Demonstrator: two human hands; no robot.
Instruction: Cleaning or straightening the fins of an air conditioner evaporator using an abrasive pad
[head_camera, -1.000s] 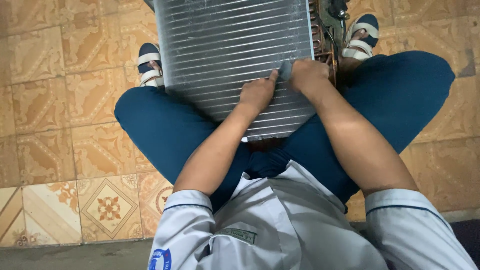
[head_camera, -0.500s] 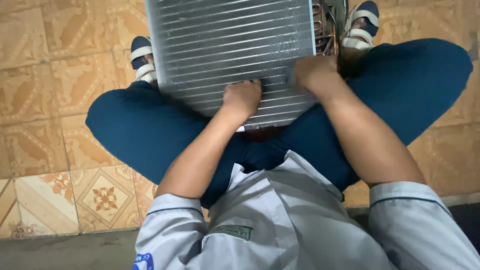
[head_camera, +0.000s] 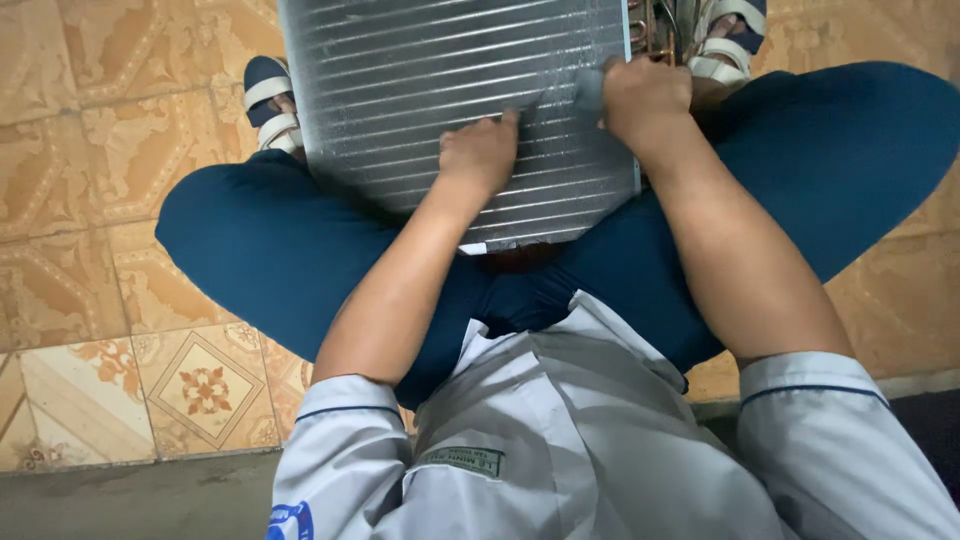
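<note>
Both hands work the finned coil (head_camera: 440, 90) on the lap: left hand (head_camera: 480, 155) loosely curled, fingertips on fins; right hand (head_camera: 645, 95) closed on a small grey tool, kind unclear. Progress unclear: fins look alike everywhere.

this looks like the floor of a home or a small repair spot — not a fitted workshop. patterned floor tiles (head_camera: 120, 190) in tan and orange fill the left and right of the frame, with a floral motif tile at the lower left. there is no bench in sight — the person sits cross-legged on the tiles in sandals (head_camera: 268, 100) and a grey work shirt (head_camera: 560, 440), a finned metal coil (head_camera: 460, 110) from a cooling unit propped on the legs at top centre.
</note>
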